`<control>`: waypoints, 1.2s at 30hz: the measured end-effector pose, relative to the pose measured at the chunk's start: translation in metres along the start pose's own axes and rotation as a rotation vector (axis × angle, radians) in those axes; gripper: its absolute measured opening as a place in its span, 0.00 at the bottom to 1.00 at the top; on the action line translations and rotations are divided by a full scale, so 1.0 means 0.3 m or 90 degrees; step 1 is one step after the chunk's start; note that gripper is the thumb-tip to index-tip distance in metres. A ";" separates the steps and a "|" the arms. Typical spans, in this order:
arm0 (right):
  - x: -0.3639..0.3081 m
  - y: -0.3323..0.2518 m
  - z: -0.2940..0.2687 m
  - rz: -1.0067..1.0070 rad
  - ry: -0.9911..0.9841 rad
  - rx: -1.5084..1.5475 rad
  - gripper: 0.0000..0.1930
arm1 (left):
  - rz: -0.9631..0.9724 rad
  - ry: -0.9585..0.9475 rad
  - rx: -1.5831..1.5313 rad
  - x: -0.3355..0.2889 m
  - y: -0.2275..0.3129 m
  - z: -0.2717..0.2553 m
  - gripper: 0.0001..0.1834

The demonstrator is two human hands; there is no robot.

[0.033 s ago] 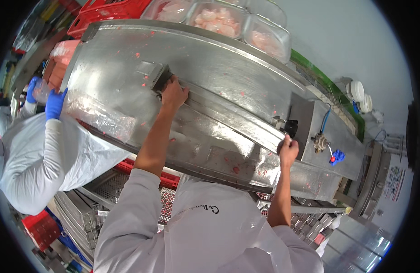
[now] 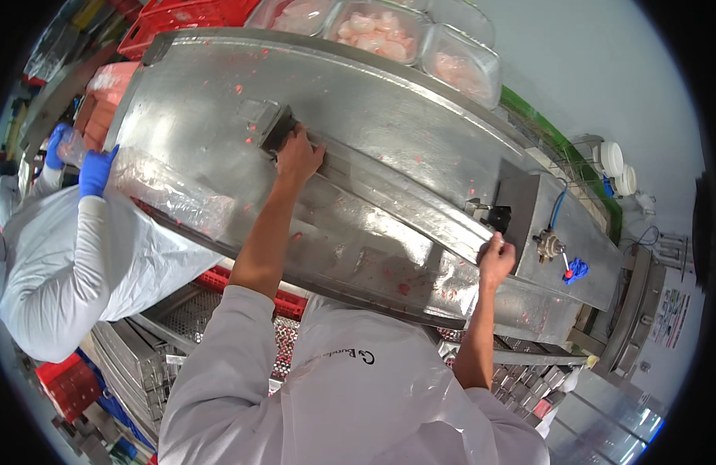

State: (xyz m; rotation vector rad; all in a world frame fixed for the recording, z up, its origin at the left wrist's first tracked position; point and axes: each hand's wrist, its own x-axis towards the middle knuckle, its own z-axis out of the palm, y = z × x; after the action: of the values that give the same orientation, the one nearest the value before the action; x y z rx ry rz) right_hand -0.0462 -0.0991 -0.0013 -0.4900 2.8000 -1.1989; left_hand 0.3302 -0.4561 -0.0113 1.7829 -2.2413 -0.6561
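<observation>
A long, narrow stainless-steel trough lies slantwise across the metal table, from upper left to lower right. My left hand grips its left end, fingers curled beside a dark-faced, box-shaped metal end piece. At the other end my right hand is closed round the trough's edge, thumb on top; some of its fingers are hidden. Just beyond that hand, a black fitting on a metal rod faces along the trough from a steel housing.
Small red scraps dot the steel table. Clear tubs with pale pink pieces and a red crate stand behind it. A valve with a red-tipped lever sits on the housing. At left, a co-worker's blue-gloved hand touches clear plastic film.
The view has shifted very slightly. Both my hands keep their hold on the trough's ends, with hardly any movement.
</observation>
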 end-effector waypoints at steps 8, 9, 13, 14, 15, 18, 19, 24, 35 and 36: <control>0.321 -0.115 0.206 -0.063 -0.059 -0.086 0.28 | -0.088 -0.001 0.049 0.074 -0.021 0.164 0.43; 0.375 0.043 0.215 -0.049 -0.019 -0.133 0.29 | -0.035 0.042 0.088 0.103 -0.014 0.271 0.44; 0.206 0.102 0.177 -0.090 -0.109 -0.176 0.22 | 0.052 0.057 0.206 0.069 -0.103 0.359 0.44; 0.183 0.029 0.142 -0.134 -0.197 -0.225 0.17 | 0.045 0.066 0.228 0.070 -0.125 0.332 0.43; 0.182 -0.049 0.088 -0.230 -0.159 -0.229 0.16 | 0.041 0.075 0.246 0.070 -0.134 0.303 0.43; 0.259 -0.176 -0.198 -0.414 0.113 -0.318 0.15 | -0.019 0.039 0.270 0.048 -0.036 0.260 0.45; 0.312 -0.127 -0.299 -0.418 0.211 -0.347 0.17 | -0.037 0.020 0.288 0.016 0.049 0.257 0.45; 0.373 -0.013 -0.517 -0.112 0.026 -0.408 0.26 | 0.256 -0.080 0.231 -0.176 0.643 0.295 0.45; -0.004 0.419 -0.684 -0.167 0.075 0.364 0.26 | 0.513 -0.307 0.118 -0.662 1.910 0.694 0.43; -0.110 0.580 -0.767 -0.115 0.119 0.385 0.24 | 0.539 -0.332 0.038 -0.682 1.890 0.702 0.41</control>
State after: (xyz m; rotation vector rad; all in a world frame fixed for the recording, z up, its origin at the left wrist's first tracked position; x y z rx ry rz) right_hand -0.1014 0.1841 0.0324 -0.6040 2.3655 -2.1136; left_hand -0.2014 -0.1166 0.0873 0.5416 -3.0181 -0.9042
